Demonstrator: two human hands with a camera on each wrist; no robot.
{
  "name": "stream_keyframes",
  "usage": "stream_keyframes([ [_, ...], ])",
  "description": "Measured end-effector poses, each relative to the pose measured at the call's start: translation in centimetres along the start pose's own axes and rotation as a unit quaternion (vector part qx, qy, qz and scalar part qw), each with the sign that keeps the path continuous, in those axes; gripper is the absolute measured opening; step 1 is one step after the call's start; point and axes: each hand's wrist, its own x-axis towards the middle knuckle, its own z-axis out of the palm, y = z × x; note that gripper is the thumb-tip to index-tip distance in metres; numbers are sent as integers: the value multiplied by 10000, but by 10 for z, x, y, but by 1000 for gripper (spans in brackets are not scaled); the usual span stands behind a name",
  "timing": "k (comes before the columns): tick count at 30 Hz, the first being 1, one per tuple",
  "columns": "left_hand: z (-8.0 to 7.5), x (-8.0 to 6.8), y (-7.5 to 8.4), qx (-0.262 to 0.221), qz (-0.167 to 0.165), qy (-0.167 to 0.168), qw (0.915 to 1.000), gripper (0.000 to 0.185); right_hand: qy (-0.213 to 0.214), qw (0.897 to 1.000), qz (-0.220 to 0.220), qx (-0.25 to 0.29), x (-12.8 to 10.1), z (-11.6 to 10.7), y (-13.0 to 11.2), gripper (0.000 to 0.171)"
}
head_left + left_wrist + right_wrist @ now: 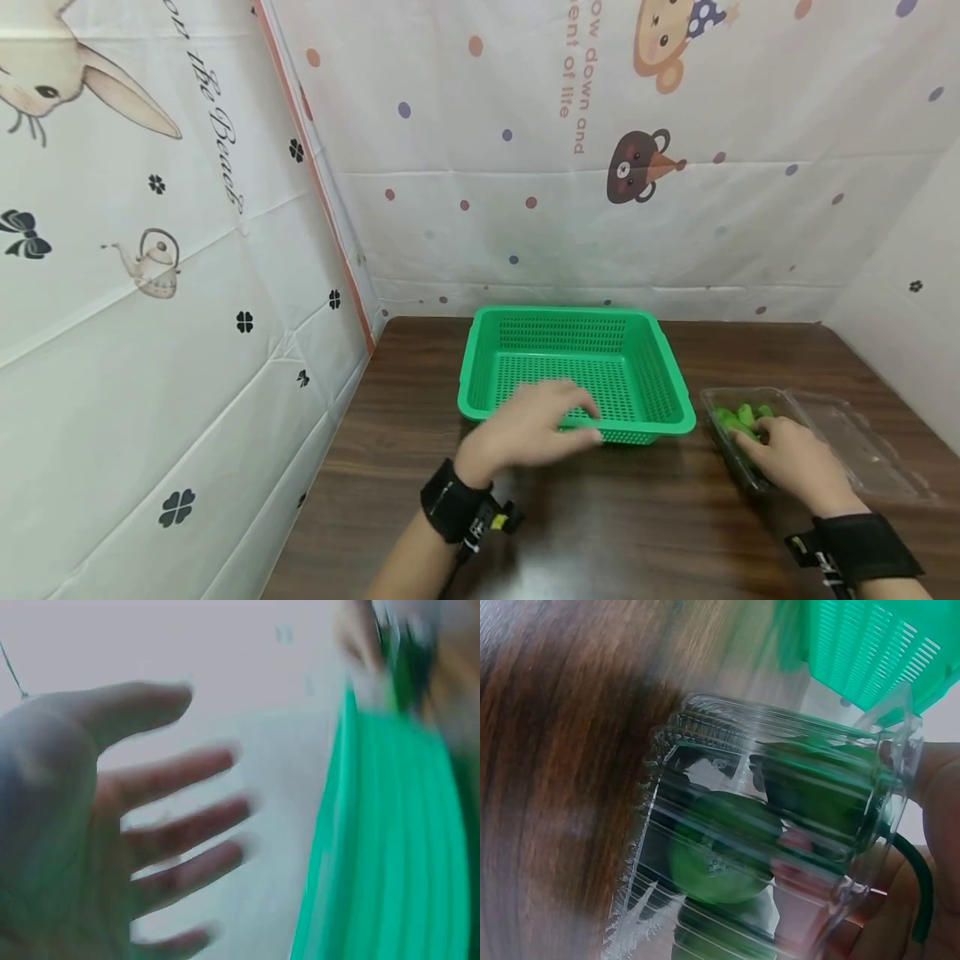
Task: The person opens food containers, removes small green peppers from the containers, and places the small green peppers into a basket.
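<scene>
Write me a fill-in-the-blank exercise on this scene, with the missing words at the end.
1. The basket and the pieces in the box share the colour ____.
2. In the head view, the box stands to the ____ of the basket.
3. The right hand is at the box, while the ____ hand holds nothing.
4. The bands worn on both wrists are coloured ____.
Missing words: green; right; left; black.
</scene>
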Motion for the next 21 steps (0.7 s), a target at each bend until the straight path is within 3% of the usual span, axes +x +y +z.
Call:
stream_keyframes([
  [1,-2,-5,-11,299,-466,483,9973,40,13,10000,1,-1,1,0,1,74],
  [3,-4,-14,-31,632,-1473,1176,9800,46,52,10000,-13,22,1,0,1,75],
  [6,-1,-26,-59,334,-2615,1711,9493,59,63,10000,-5,36,1,1,2,75],
  [9,7,-30,-83,-340,-3199,1929,9270,71,110,9999,23,13,0,2,3,74],
  [12,15,-30,-101,-787,-3497,1854,9149,84,-4,10000,40,45,0,1,3,76],
  [14,21,-31,-110,-797,-3506,1732,9169,86,-95,9999,47,72,-1,2,3,78],
  [16,26,-33,-114,-725,-3335,1622,9259,80,-197,9997,63,109,-1,2,2,80],
  [21,26,-41,-113,-213,-2275,1603,9602,62,-48,10000,42,69,1,1,1,81],
])
